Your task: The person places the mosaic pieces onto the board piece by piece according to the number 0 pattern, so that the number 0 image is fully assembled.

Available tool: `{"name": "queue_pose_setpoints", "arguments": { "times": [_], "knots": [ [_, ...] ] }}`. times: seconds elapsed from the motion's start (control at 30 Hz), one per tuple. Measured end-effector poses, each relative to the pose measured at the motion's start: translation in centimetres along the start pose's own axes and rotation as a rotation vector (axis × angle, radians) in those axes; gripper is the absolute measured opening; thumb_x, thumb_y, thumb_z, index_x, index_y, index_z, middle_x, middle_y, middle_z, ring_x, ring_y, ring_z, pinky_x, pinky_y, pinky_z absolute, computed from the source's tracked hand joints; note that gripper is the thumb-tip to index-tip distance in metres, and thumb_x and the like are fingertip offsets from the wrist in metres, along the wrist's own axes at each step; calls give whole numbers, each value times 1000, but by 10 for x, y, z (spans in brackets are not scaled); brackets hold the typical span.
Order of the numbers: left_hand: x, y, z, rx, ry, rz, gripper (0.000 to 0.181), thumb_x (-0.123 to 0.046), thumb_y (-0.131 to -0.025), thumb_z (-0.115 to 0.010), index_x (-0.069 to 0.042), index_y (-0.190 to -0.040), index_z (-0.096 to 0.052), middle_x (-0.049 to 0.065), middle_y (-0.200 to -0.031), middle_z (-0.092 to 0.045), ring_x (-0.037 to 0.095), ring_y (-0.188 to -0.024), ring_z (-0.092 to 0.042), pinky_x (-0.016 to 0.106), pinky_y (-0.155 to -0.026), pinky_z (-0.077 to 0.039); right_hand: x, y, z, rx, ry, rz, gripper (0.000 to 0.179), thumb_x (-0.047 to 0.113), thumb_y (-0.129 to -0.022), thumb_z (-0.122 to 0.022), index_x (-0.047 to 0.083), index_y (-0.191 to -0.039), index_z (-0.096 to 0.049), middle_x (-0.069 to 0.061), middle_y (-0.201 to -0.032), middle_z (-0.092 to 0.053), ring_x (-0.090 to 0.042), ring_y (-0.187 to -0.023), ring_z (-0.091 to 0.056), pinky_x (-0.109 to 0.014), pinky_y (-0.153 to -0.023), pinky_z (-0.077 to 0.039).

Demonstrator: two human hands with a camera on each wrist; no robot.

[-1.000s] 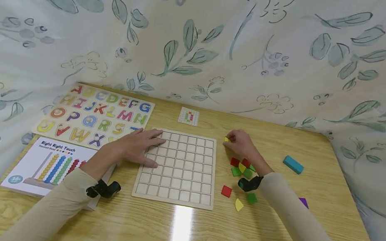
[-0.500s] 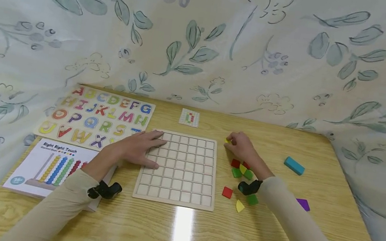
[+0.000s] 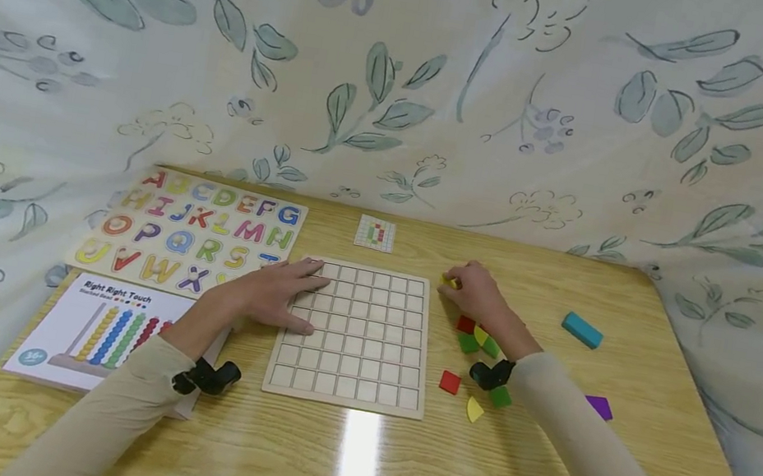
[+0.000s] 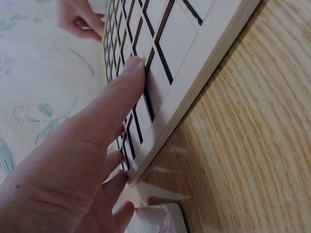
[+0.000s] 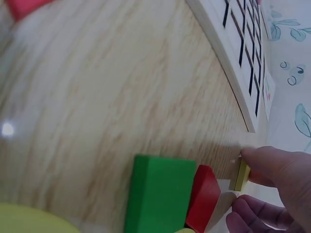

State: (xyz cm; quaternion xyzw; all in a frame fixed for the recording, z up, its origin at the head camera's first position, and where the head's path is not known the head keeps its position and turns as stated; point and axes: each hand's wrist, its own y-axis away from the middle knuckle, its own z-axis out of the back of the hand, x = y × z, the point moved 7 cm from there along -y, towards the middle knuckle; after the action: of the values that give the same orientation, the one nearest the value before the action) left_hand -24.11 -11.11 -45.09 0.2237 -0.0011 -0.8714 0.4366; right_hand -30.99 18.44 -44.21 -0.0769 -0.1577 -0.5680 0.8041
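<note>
My left hand [image 3: 275,292] lies with spread fingers on the left edge of a wooden grid board [image 3: 363,337]; in the left wrist view its thumb [image 4: 131,73] rests on the squares. Beyond the board's far right corner, my right hand [image 3: 477,293] pinches a small yellow piece [image 5: 241,174] between thumb and finger, low over the table. Close by its wrist lie red [image 3: 466,324], green [image 3: 468,342] and yellow [image 3: 481,335] pieces, partly covered by the arm. Nearer me are a red square [image 3: 450,382], a green square [image 3: 500,397] and a yellow quarter-round [image 3: 475,409].
A small pattern card [image 3: 375,234] lies behind the board. To the left are an alphabet puzzle board [image 3: 183,236] and a white box [image 3: 63,329] picturing stacked beads. A blue block [image 3: 582,330] and a purple piece [image 3: 599,407] sit at the right. A patterned cloth [image 3: 402,108] hangs behind the table.
My right hand has shifted very slightly toward me, keeping the yellow piece between its fingers. My left hand stays in place on the board.
</note>
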Motion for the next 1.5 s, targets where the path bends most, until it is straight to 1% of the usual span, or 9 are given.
{"name": "queue_pose_setpoints", "arguments": {
  "times": [0.4,0.53,0.63,0.73,0.83,0.93,1.03,1.2,1.5],
  "knots": [
    [3,1,-2,8,6,14,85,-56,-85,-65,-17,-153,-32,13,-163,-17,35,-151,-15,57,-120,-18,3,-3,-2,-35,20,10,29,18,-91,-68,-3,-111,-71,-10,-75,-57,-20,-71,-42,-27,-61,-33],
    [3,3,-1,8,13,14,85,-55,-86,-65,-16,-153,-31,13,-163,-17,36,-151,-15,57,-120,-19,0,-5,-5,-67,-8,37,31,19,-91,-68,-3,-112,-70,-12,-78,-59,-21,-73,-46,-29,-63,-37],
    [3,3,-1,13,29,5,84,-54,-86,-65,-16,-153,-31,14,-163,-16,36,-151,-14,57,-119,-19,-1,-4,-3,-134,-101,45,29,20,-90,-69,0,-110,-72,-12,-86,-63,-20,-76,-51,-28,-66,-43],
    [2,3,-1,15,37,-3,84,-53,-86,-66,-16,-153,-31,14,-163,-16,36,-151,-14,57,-119,-19,16,-2,4,-227,-220,151,25,15,-88,-71,0,-107,-73,-14,-90,-65,-22,-78,-57,-30,-69,-50],
    [2,2,0,13,29,-4,85,-53,-86,-66,-15,-153,-31,14,-163,-15,37,-151,-14,57,-119,-19,52,1,5,-258,-300,354,22,8,-84,-72,-2,-104,-73,-17,-93,-65,-27,-79,-60,-36,-68,-54],
    [2,1,1,17,25,5,85,-54,-86,-66,-16,-153,-31,13,-164,-15,36,-151,-13,58,-119,-19,87,1,-7,-197,-289,527,21,5,-84,-71,-2,-104,-72,-16,-97,-65,-26,-78,-61,-33,-65,-54],
    [1,0,0,22,21,8,85,-56,-86,-65,-17,-153,-31,11,-164,-15,36,-151,-13,58,-118,-21,112,-3,-24,-101,-226,602,21,6,-86,-70,1,-106,-72,-14,-101,-64,-23,-81,-61,-29,-67,-52],
    [-1,-1,-1,21,29,-1,84,-55,-86,-65,-17,-153,-32,12,-164,-16,37,-151,-14,58,-118,-23,136,-10,-43,5,-110,623,21,9,-89,-68,3,-109,-71,-12,-104,-65,-21,-89,-61,-29,-76,-53],
    [1,-1,-3,29,27,24,85,-57,-86,-65,-19,-154,-30,8,-165,-14,34,-152,-13,57,-119,-22,144,-19,-52,86,-87,592,25,12,-91,-67,3,-115,-70,-12,-109,-65,-20,-93,-60,-30,-80,-52]
  ]
}}
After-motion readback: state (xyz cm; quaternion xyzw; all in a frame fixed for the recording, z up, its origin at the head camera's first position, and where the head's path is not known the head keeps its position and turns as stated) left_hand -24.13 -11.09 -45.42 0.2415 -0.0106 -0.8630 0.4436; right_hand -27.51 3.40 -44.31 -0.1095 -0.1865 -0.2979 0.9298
